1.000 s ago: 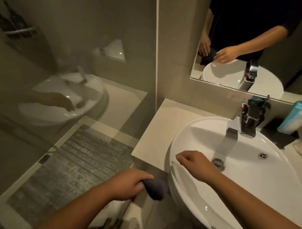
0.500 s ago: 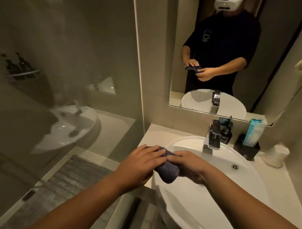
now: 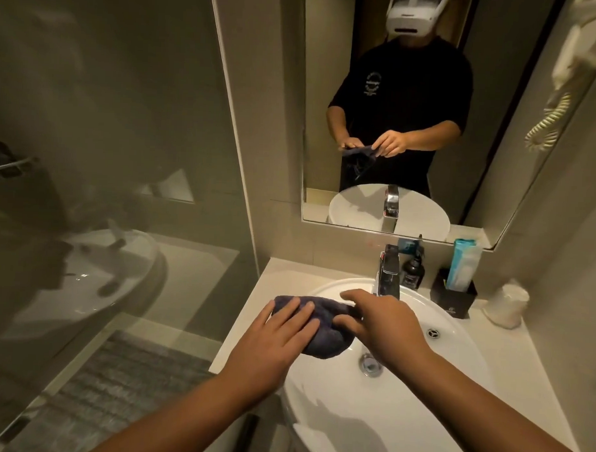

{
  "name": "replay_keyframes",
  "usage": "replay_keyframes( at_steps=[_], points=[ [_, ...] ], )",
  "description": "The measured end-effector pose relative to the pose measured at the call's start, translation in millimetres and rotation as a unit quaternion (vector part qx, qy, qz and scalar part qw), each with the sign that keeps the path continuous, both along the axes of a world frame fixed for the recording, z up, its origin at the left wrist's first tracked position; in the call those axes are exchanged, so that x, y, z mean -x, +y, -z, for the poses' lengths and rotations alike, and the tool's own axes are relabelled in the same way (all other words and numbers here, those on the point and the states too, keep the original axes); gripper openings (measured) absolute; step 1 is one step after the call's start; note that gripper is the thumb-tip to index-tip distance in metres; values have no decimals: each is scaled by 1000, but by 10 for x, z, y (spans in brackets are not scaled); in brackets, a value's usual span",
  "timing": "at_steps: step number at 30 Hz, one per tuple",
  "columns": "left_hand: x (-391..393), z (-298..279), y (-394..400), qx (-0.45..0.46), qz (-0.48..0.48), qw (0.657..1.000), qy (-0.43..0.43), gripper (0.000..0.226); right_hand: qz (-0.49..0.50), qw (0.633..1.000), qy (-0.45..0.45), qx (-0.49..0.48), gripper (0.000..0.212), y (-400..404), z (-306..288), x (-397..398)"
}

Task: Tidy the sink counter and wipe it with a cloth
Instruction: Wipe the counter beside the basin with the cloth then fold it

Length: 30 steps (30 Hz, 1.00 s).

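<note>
The person held a dark cloth (image 3: 316,331) between both hands above the left rim of the sink (image 3: 454,353); the left hand (image 3: 279,340) lay flat on top of it with fingers spread, pressing more than clasping, while the right hand (image 3: 384,323) pinched the cloth's right end between thumb and fingers, the index finger lifted clear above. That split looked deliberate: one hand steadying the bundle, the other drawing an edge out, probably to open or refold the cloth into a pad fit for wiping (the mirror (image 3: 408,209) showed part of it hanging loose below the hands). Holding it over the basin rather than the counter (image 3: 274,286) kept any drips in the sink; wiping had not yet begun.

Just beyond the right hand stood the tap (image 3: 388,273); behind that a small dark bottle (image 3: 413,273); further right of the grip a black holder (image 3: 453,299) with a blue packet (image 3: 462,265) upright in it, and a white cup (image 3: 505,302) near the wall; these appeared untouched, so the tidying seemed undone.

Half a second earlier both hands had been closed round the cloth as a tight wad; now the left hand had opened flat and the cloth was spread wider between the two. A second ago the left hand alone had carried it, low beside the sink, while the right rested on the rim.
</note>
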<state>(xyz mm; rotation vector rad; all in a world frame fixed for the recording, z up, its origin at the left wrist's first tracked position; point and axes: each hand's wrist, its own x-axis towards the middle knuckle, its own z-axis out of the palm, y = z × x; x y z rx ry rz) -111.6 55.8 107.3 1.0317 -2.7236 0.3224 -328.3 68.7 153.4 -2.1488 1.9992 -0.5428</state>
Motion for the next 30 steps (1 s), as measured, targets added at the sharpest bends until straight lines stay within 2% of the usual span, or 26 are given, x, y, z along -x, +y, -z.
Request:
replay_keyframes(
  at_steps=[3,6,9,11,13,15,17,19,21,24,26,30],
  points=[
    [83,19,-29,-16,-23,999,-22,87,-2,998,56,-6,33,-46,-31,39],
    [128,47,-76,-36,-31,998,-36,93,-12,996,82,-18,29,-96,-43,68],
    [136,71,-98,-82,-40,995,-44,88,-52,998,32,-12,22,-122,-36,119],
    [99,71,-118,-140,-36,988,47,74,-86,996,-22,10,19,-114,-30,185],
    [94,-19,-133,-239,-63,956,161,73,-123,991,-52,23,17,-90,-51,260],
    [138,-115,-182,-319,-97,913,236,85,-154,985,-82,9,19,-50,-100,317],
    [240,-205,-243,-413,-100,865,267,94,-159,983,-89,-37,19,-1,-158,374],
    [354,-250,-285,-477,-80,831,275,92,-154,981,-89,-79,17,58,-198,446],
    [441,-279,-288,-509,-48,815,272,79,-148,978,-104,-108,14,158,-227,527],
    [509,-281,-225,-503,0,826,255,31,-130,974,-131,-131,10,370,-255,639],
    [494,-261,-113,-502,-1,821,271,12,-89,977,-145,-132,2,553,-245,683],
    [367,-120,178,-480,-20,826,296,7,12,981,-150,-126,8,990,-18,647]
  ],
)
